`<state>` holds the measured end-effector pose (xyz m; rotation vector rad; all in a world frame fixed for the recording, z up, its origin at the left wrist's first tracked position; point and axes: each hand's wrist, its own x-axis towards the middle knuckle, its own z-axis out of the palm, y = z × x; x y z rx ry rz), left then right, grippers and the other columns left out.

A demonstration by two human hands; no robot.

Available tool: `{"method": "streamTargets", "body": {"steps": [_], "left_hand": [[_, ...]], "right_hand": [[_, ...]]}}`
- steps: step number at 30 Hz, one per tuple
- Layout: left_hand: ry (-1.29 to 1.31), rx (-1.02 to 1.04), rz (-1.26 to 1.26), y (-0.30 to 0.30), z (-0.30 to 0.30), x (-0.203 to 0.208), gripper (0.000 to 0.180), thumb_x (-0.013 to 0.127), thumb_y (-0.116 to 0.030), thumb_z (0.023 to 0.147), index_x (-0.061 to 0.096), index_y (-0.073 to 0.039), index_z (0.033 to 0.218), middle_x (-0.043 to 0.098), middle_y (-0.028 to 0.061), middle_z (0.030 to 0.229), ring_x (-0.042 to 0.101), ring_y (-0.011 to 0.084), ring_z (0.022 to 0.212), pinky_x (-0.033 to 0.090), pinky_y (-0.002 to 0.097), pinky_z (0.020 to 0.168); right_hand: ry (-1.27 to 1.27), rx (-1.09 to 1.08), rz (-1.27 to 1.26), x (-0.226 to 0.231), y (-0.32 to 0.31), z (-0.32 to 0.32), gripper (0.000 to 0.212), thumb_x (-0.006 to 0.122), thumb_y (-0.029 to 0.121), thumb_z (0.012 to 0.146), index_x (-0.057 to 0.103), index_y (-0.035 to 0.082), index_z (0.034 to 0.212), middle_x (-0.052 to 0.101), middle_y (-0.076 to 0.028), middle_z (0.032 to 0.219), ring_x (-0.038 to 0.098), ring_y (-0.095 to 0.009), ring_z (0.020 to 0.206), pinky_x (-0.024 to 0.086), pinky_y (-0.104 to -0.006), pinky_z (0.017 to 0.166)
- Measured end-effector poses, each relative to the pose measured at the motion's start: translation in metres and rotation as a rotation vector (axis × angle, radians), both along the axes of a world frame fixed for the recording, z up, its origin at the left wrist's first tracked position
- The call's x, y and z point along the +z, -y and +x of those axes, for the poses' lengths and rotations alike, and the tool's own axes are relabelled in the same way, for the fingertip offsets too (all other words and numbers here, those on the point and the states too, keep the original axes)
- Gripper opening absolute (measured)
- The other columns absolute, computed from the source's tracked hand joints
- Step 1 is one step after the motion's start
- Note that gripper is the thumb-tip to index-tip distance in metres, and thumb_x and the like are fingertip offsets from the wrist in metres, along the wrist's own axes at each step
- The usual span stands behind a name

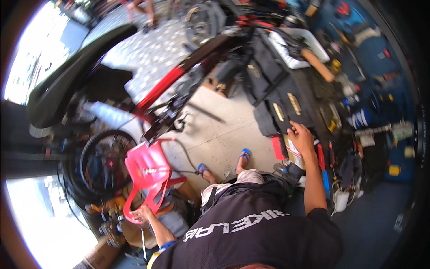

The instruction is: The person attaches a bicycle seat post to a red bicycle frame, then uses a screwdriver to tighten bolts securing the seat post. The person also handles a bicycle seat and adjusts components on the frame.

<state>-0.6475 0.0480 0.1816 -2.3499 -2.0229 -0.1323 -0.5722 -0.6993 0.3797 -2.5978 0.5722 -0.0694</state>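
Gripping near edge of pink chair (146, 162) with left hand (142, 214), fingers curled narrow around the plastic. Chair at near left, below bike frame (161, 88). Right hand (302, 138) out to the right, over near end of dark case (265, 120), just beside tan strips (294, 104). Fingers loosely spread, index pointing far; nothing visible in grasp, cannot tell if touching the case. Just left of right wrist: red box (277, 148). Far right: white basket (298, 64) with wooden handle (317, 65) across its rim. Along right side: many small tools, mostly blurred. Far left: black saddle (74, 80), tilted in view. Left, beside chair: bike wheel (83, 160). Near left, just right of left hand: gray bag (175, 220). Between chair and red box: blue flip-flops (244, 154) on pale floor (215, 134).
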Motion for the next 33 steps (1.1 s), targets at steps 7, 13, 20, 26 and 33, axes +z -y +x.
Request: {"method": "streamTargets", "body": {"steps": [7,13,20,26,33], "left_hand": [[0.272,-1.274,-0.383,0.251,0.119,-0.020,0.065,0.071,-0.012,0.087,0.042,0.000,0.143,0.040,0.0303,0.140,0.045,0.0435,0.128,0.042,0.0519,0.105],[0.207,-1.593,-1.214,0.509,0.185,0.082,0.043,0.071,-0.012,0.092,0.057,-0.006,0.132,0.054,0.0184,0.129,0.069,0.0286,0.095,0.056,0.0366,0.078],[0.224,-1.950,-1.226,0.628,0.193,0.140,0.036,0.069,-0.015,0.094,0.059,-0.008,0.128,0.058,0.0161,0.127,0.069,0.0300,0.100,0.056,0.0390,0.077],[0.194,-1.821,-1.264,0.621,0.184,0.139,0.030,0.068,-0.013,0.095,0.062,-0.006,0.124,0.058,0.0150,0.127,0.071,0.0272,0.098,0.057,0.0347,0.072],[0.164,-1.672,-1.193,0.562,0.187,0.103,0.026,0.067,-0.013,0.096,0.066,-0.005,0.120,0.063,0.0170,0.122,0.073,0.0297,0.095,0.058,0.0357,0.075]], "right_hand": [[0.408,-0.428,-0.156,0.015,0.134,-0.076,0.022,0.068,0.016,0.093,0.069,0.008,0.113,0.067,-0.010,0.091,0.067,-0.022,0.080,0.053,-0.0355,0.069],[0.254,-0.451,-0.390,-0.033,0.232,-0.125,0.044,0.058,-0.006,0.086,0.064,0.017,0.123,0.060,-0.011,0.117,0.065,-0.036,0.102,0.055,-0.0439,0.081],[0.022,-0.041,-0.429,-0.058,0.324,-0.083,0.041,0.061,-0.004,0.083,0.072,0.019,0.115,0.056,-0.010,0.127,0.064,-0.033,0.108,0.055,-0.0424,0.086],[0.114,-0.067,-0.197,-0.047,0.346,-0.065,0.024,0.068,0.007,0.087,0.072,0.013,0.110,0.066,-0.009,0.113,0.066,-0.033,0.102,0.055,-0.0409,0.084],[0.455,-0.370,0.029,-0.063,0.352,-0.085,0.022,0.074,0.013,0.090,0.073,0.008,0.111,0.074,-0.012,0.089,0.072,-0.023,0.082,0.055,-0.0326,0.074]]}}
